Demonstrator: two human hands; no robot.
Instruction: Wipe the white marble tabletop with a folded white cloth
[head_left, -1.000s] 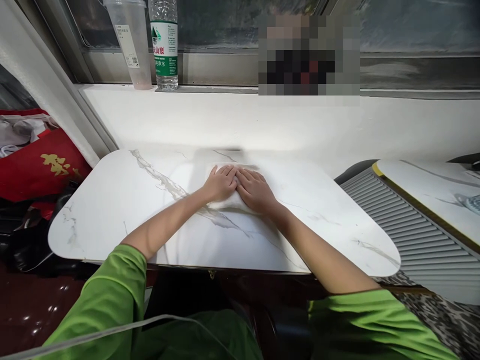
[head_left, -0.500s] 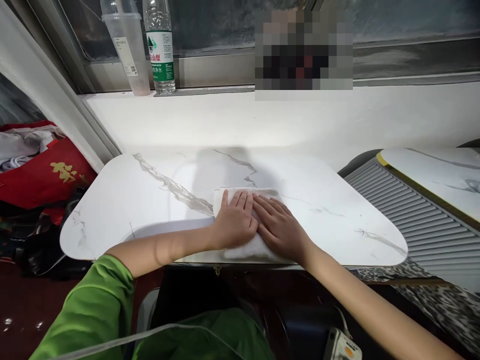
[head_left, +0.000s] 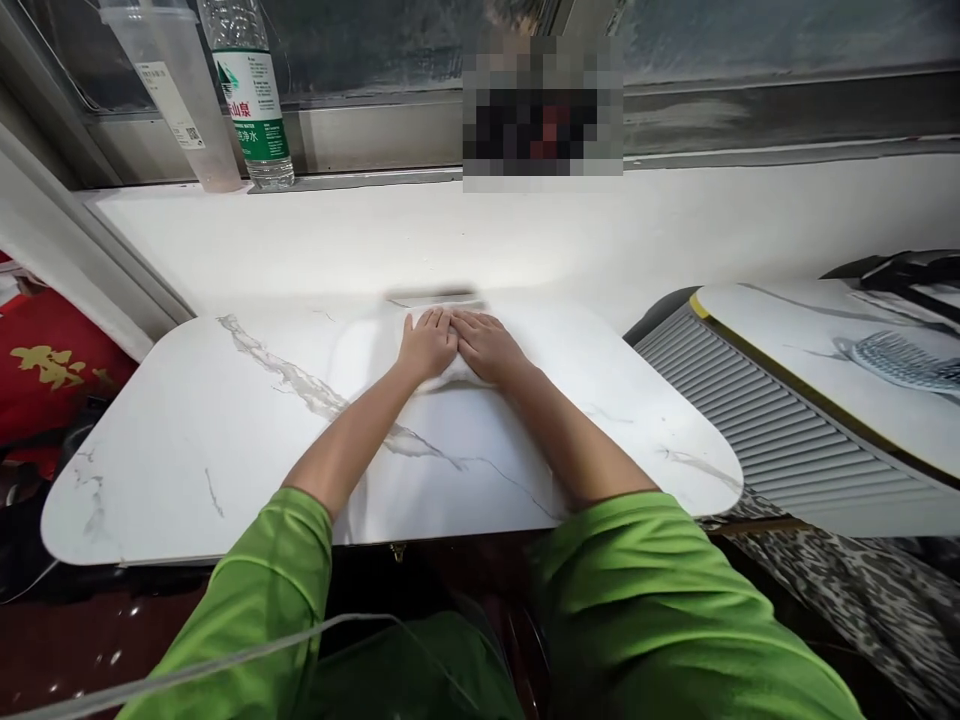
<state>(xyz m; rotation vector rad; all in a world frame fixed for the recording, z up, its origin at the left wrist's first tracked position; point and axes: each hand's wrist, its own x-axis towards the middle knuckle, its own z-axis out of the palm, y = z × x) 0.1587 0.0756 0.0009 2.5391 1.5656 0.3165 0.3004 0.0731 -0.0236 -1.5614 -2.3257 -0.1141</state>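
A folded white cloth [head_left: 454, 378] lies on the white marbled tabletop [head_left: 247, 450], close to the wall. My left hand [head_left: 429, 346] presses flat on its left part, fingers stretched out and pointing away from me. Beside it, my right hand [head_left: 487, 346] lies flat on the right part, its fingertips meeting those of the left. Both hands are open on top of the cloth and cover much of it.
On the window ledge at the back left stand a clear plastic cup [head_left: 176, 110] and a water bottle [head_left: 251, 110]. A second marbled table [head_left: 810, 330] with a hairbrush [head_left: 904, 360] is at the right. A red bag [head_left: 60, 365] sits at the left.
Both hands have slid the cloth away from me, from near the table's front edge toward the wall. My arms are now stretched forward. The view has turned slightly to the right.
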